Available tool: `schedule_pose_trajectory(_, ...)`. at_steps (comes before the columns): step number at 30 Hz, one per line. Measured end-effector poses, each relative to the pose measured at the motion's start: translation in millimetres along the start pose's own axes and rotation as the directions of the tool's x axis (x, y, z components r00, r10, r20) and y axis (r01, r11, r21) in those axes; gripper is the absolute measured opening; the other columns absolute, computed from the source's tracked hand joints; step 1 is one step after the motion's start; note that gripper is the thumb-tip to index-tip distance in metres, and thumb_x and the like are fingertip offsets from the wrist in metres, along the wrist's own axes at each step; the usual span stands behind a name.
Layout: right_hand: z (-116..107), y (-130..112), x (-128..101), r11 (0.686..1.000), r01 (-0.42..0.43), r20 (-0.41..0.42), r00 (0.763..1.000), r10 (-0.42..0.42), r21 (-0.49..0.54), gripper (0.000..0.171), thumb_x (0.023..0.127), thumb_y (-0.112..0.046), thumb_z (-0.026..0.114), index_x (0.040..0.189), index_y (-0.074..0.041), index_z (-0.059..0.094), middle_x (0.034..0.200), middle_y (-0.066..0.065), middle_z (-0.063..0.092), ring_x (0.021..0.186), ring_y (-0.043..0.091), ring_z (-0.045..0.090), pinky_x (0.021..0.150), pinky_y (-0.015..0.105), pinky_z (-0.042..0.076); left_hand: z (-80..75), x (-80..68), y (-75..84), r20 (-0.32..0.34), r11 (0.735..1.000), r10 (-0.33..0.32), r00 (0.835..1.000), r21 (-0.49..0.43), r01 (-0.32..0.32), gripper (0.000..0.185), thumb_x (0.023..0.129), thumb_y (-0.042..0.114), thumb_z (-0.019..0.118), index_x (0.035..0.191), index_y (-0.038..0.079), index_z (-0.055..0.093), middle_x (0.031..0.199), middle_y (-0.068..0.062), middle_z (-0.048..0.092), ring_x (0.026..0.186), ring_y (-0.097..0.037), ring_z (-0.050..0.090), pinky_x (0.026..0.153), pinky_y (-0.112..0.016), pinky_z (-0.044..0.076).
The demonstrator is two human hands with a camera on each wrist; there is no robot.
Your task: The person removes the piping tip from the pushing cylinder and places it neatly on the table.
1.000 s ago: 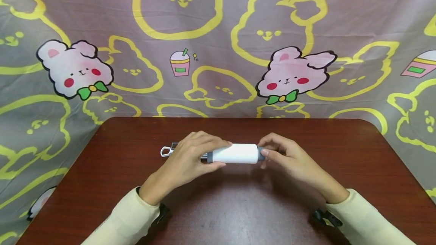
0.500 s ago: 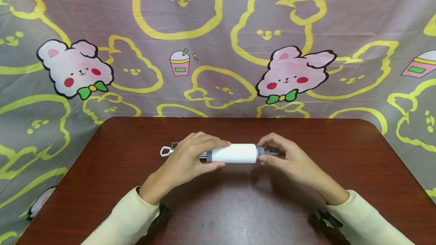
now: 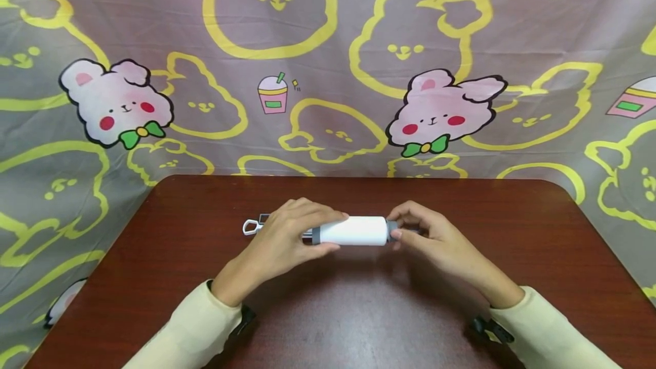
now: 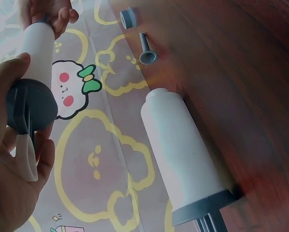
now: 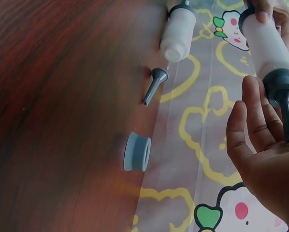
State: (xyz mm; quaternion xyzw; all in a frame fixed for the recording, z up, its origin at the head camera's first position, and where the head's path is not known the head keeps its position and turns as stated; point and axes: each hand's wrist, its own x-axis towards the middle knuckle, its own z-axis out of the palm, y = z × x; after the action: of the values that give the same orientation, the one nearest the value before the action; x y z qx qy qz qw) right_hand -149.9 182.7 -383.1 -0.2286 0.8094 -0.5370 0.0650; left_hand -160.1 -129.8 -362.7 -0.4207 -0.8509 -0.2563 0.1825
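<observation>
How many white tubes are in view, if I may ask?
2. One tube is held by the left hand and right hand; the other tube lies on the table nearby.

A white cylindrical syringe-like tube (image 3: pixel 353 230) with a dark grey collar at each end lies level, crosswise above the table, with a slim grey nozzle (image 5: pixel 284 116) projecting from its right-hand collar. Its grey plunger end (image 4: pixel 31 106) sits at the other end, and a white loop handle (image 3: pixel 249 227) sticks out beyond that.
</observation>
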Motion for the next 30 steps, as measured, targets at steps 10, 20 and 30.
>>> schedule_pose_trajectory(10, 0.5, -0.8, -0.8, 0.998, -0.024, -0.028, 0.999, 0.022, -0.06, 0.029, 0.097, -0.017, 0.076, 0.122, -0.016, 0.063, 0.112, 0.005, 0.071, 0.096, 0.022, 0.069, 0.082, 0.03, 0.057, 1.0, 1.2, 0.3, -0.003, 1.0, -0.003, 1.0, 0.004, 0.003, 0.051, 0.082, 0.032, 0.092, 0.129, 0.023, 0.075, 0.121, 0.007, 0.077, 0.104, -0.013, 0.067, 0.089, -0.034, 0.052)
schedule_pose_trajectory(20, -1.3, -0.5, 1.2, 0.996, -0.04, 0.014, 0.999, 0.039, 0.076, 0.022, 0.107, -0.016, 0.06, 0.126, -0.006, 0.061, 0.108, 0.016, 0.066, 0.086, 0.026, 0.072, 0.081, 0.038, 0.063, 0.3, 1.3, 1.6, -0.007, 1.0, -0.001, 1.0, 0.008, 0.001, 0.052, 0.081, 0.033, 0.091, 0.129, 0.022, 0.075, 0.12, 0.006, 0.077, 0.103, -0.014, 0.068, 0.088, -0.035, 0.053)
schedule_pose_trajectory(30, -1.3, -1.4, 0.7, 0.997, -0.043, 0.014, 0.999, 0.043, 0.058, 0.024, 0.101, -0.013, 0.069, 0.124, -0.01, 0.063, 0.109, 0.014, 0.07, 0.091, 0.026, 0.071, 0.082, 0.033, 0.062, -1.4, 0.6, 1.2, 0.006, 1.0, -0.011, 1.0, 0.014, 0.011, 0.051, 0.082, 0.033, 0.091, 0.129, 0.022, 0.075, 0.12, 0.006, 0.077, 0.104, -0.015, 0.068, 0.089, -0.036, 0.052)
